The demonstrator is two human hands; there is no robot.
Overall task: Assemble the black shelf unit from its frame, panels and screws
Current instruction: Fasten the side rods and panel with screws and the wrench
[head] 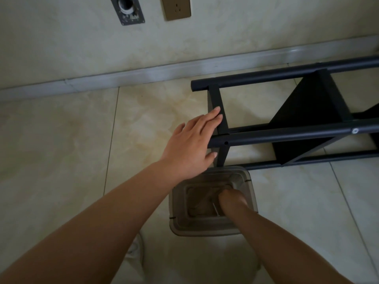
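The black shelf unit (287,132) lies on its side on the tiled floor at the right, with round tubes and black panels fitted between them. My left hand (192,144) rests with straight fingers on the end panel (222,119) and the end of the nearer tube. My right hand (231,198) reaches down into a translucent grey bin (180,226) just below the frame; its fingers are curled at the bottom, next to a thin metal rod (215,209). Whether it holds anything is hidden.
A wall with a grey skirting board (102,78) runs behind the frame, with a gold socket plate (176,7) and a metal pipe fitting (127,9) above. A white shoe (135,249) shows below the bin.
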